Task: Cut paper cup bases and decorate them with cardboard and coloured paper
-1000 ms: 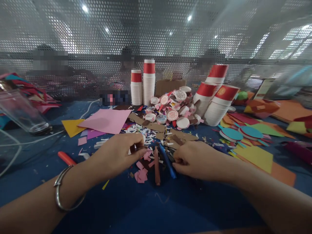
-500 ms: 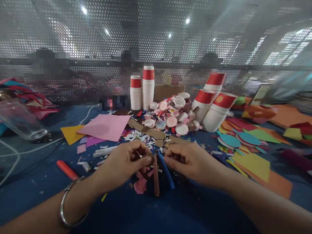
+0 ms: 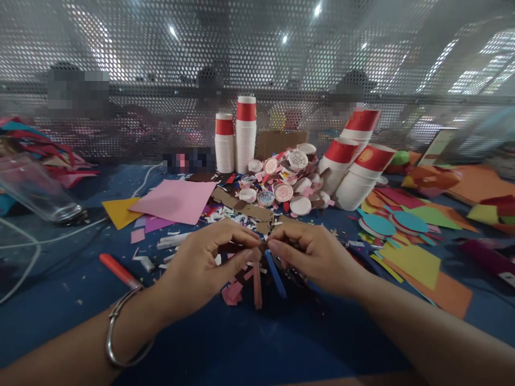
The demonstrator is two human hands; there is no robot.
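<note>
Over the middle of the table, my left hand (image 3: pixel 217 262) and my right hand (image 3: pixel 311 254) meet almost fingertip to fingertip. Both are closed in a pinch on a small dark brown piece (image 3: pixel 263 246), thin like paper and mostly covered by the fingers. Just below the fingertips lie a blue pen-like stick (image 3: pixel 276 279) and a brownish-pink one (image 3: pixel 257 289), side by side on the table. Pink paper scraps (image 3: pixel 232 294) rest to their left. A red stick (image 3: pixel 118 272) lies near my left wrist.
Behind my hands are a heap of cut cup bottoms (image 3: pixel 284 192) and stacked paper cups (image 3: pixel 246 139), with leaning stacks (image 3: pixel 358 182) to the right. Coloured paper (image 3: pixel 173 201) and turquoise round cut-outs (image 3: pixel 377 225) lie around. A clear tumbler (image 3: pixel 40 187) tilts at left, near a white cable (image 3: pixel 86 236).
My hands have come closer together, and their fingertips now pinch the brown piece between them. The whole view has shifted slightly.
</note>
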